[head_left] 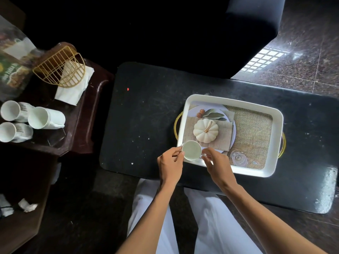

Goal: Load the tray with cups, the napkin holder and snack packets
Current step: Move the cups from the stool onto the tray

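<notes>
Cup (191, 150), round glossy white, sits pinched between left hand (169, 166) and right hand (217, 163) at the near-left corner of the smooth white rectangular tray (275, 114); beyond the grip, printed burlap floor lies open rightward.

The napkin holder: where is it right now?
The napkin holder stands at the head view's upper left on the brown side table, behind three cups, beside snack packets.

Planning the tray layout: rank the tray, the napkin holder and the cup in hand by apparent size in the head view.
1. Tray, clearly largest.
2. Napkin holder, though it sits farther off to the side, so its true size is unsure.
3. Cup, smallest, held by both hands.
</notes>
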Available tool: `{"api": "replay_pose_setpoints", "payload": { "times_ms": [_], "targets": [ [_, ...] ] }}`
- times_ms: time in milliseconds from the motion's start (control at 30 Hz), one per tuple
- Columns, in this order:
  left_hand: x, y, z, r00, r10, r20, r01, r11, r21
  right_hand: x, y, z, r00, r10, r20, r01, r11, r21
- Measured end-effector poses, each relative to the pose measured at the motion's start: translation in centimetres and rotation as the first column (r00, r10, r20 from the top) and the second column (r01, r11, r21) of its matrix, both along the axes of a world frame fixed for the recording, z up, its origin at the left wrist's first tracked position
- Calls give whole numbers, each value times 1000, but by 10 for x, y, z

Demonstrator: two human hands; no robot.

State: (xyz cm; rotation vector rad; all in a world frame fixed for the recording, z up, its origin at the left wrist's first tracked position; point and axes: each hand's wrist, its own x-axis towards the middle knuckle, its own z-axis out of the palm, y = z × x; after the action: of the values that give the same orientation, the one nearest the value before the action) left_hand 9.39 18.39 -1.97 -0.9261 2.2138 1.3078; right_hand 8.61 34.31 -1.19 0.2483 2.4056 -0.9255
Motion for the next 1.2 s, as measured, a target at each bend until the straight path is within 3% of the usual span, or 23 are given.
{"api": "replay_pose_setpoints", "payload": {
  "times_ms": [233, 400, 600, 767, 1000, 1200],
  "targets": [
    [11, -32, 6, 980, -148, -130, 151, 988, 17, 11, -4, 12, 989, 102, -109, -92, 991, 97],
    [20, -103, 31, 955, -184, -234, 129, 964, -232, 8, -51, 27, 918, 276, -285, -217, 951, 222],
    [23, -226, 62, 921, -146, -361, -72, 847, -526, -10, -170, 40, 794, 536, -287, -445, 834, 325],
    [11, -321, 69, 937, -198, -287, -36, 763, -645, -32, -279, 41, 701, 655, -280, -563, 750, 346],
    [-28, -391, 60, 897, -432, -95, 238, 652, -720, -64, -393, 29, 652, 717, -245, -651, 696, 303],
    [-44, -403, 51, 875, -480, -58, 327, 676, -660, -76, -433, 26, 632, 685, -362, -646, 724, 241]
  ]
}}
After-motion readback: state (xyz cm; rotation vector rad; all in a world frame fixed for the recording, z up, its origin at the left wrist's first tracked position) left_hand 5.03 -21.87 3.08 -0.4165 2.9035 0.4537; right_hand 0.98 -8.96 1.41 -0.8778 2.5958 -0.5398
